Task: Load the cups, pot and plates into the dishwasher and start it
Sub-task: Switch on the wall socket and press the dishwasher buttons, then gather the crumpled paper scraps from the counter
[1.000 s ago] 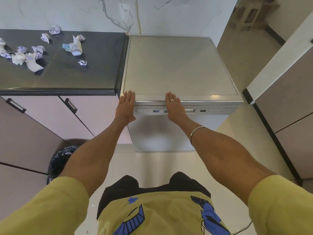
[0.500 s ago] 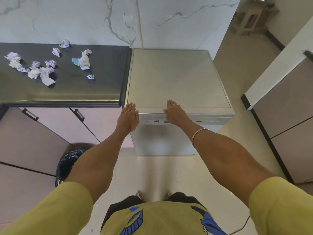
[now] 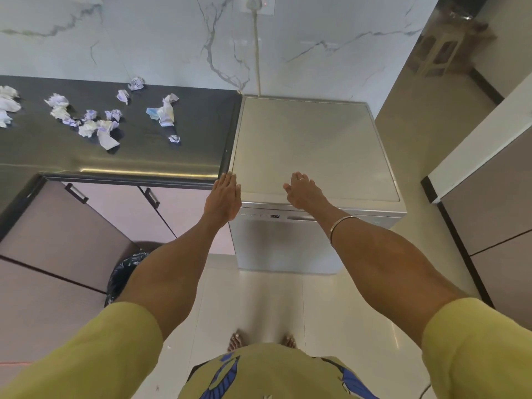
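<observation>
Closed dishwasher (image 3: 311, 156) hides its load; panel display (image 3: 275, 216) unreadable.

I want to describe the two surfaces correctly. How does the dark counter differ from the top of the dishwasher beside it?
The counter is dark and glossy; the dishwasher top is pale, matte grey. Crumpled papers lie scattered on the counter; the dishwasher top bears nothing. The right hand reaches over the dishwasher top, and the left hand is at its corner; neither is over the counter. Both are flat and stand against the marble wall.
</observation>
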`<action>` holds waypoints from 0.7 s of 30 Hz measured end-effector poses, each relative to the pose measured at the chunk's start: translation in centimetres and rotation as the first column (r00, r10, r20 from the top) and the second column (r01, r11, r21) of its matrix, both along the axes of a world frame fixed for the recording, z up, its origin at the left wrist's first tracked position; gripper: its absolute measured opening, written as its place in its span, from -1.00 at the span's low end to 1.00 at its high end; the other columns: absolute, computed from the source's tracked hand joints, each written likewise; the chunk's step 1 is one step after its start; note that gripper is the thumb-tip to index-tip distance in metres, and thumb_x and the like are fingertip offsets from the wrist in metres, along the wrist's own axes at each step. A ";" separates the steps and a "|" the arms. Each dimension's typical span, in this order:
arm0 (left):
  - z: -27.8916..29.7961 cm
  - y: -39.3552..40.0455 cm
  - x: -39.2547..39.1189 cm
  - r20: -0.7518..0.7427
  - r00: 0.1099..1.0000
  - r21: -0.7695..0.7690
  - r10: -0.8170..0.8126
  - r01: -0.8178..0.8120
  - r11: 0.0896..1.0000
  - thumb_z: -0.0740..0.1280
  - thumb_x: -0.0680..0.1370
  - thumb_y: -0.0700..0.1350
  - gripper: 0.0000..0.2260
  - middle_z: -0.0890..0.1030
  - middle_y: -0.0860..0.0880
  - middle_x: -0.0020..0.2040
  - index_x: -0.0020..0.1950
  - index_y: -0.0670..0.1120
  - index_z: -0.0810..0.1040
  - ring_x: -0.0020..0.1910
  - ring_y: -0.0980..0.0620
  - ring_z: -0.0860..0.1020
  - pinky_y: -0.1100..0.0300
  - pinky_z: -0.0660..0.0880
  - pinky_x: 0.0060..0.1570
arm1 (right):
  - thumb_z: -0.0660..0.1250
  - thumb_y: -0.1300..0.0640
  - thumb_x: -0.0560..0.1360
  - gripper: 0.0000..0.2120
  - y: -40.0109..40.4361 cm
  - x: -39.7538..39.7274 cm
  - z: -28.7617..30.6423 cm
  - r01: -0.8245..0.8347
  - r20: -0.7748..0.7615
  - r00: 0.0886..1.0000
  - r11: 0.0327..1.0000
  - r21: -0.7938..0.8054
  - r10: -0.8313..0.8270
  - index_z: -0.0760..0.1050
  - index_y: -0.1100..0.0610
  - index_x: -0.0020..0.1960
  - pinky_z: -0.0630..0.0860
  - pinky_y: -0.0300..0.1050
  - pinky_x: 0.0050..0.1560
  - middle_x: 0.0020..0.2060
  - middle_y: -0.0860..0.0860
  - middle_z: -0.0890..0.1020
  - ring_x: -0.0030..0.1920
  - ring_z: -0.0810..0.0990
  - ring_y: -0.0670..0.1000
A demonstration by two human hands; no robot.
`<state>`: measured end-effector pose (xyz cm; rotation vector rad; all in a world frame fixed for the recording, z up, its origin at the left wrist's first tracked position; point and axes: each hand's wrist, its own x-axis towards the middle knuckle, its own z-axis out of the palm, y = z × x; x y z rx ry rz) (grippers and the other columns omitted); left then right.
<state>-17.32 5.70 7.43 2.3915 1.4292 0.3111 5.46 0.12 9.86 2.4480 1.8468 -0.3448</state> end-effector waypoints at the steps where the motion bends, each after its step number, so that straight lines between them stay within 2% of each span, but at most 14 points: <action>1: -0.1 0.0 -0.3 -0.003 1.000 0.001 0.004 -0.004 1.000 -0.08 0.71 -0.06 -0.54 0.10 -0.17 0.59 0.58 -0.22 0.08 0.59 -0.11 0.01 0.01 -0.02 0.56 | 0.01 0.02 0.67 -0.52 0.2 -0.2 -0.2 -0.003 0.003 1.000 1.000 -0.007 0.003 0.21 0.35 0.44 0.31 0.08 0.30 0.38 0.22 0.36 0.36 0.35 0.21; 9: 0.2 1.0 -3.3 0.040 0.997 0.005 0.064 -0.065 0.998 -0.01 0.70 -0.13 -0.58 0.18 -0.22 0.56 0.54 -0.25 0.16 0.57 -0.16 0.07 -0.04 0.05 0.55 | 0.00 0.03 0.67 -0.51 3.1 -3.4 -0.2 -0.065 -0.018 0.998 0.998 -0.015 0.065 0.19 0.34 0.47 0.30 0.08 0.33 0.41 0.21 0.34 0.39 0.32 0.20; 16: -0.6 3.1 -8.4 0.043 0.986 -0.039 0.163 -0.161 0.986 -0.05 0.71 -0.08 -0.54 0.10 -0.18 0.59 0.58 -0.23 0.08 0.58 -0.12 0.03 0.01 0.00 0.56 | -0.01 0.00 0.69 -0.47 6.4 -8.3 -0.2 -0.145 -0.081 0.986 0.989 0.004 0.145 0.10 0.31 0.53 0.27 0.11 0.40 0.51 0.20 0.23 0.45 0.27 0.24; 21: -0.5 4.5 -12.5 0.044 0.968 -0.038 0.245 -0.244 0.969 -0.05 0.71 -0.09 -0.54 0.10 -0.19 0.59 0.58 -0.24 0.07 0.58 -0.12 0.02 0.02 -0.02 0.56 | 0.01 0.03 0.68 -0.50 9.8 -12.6 0.0 -0.221 -0.059 0.973 0.975 0.019 0.221 0.15 0.29 0.53 0.29 0.10 0.38 0.49 0.21 0.24 0.44 0.29 0.23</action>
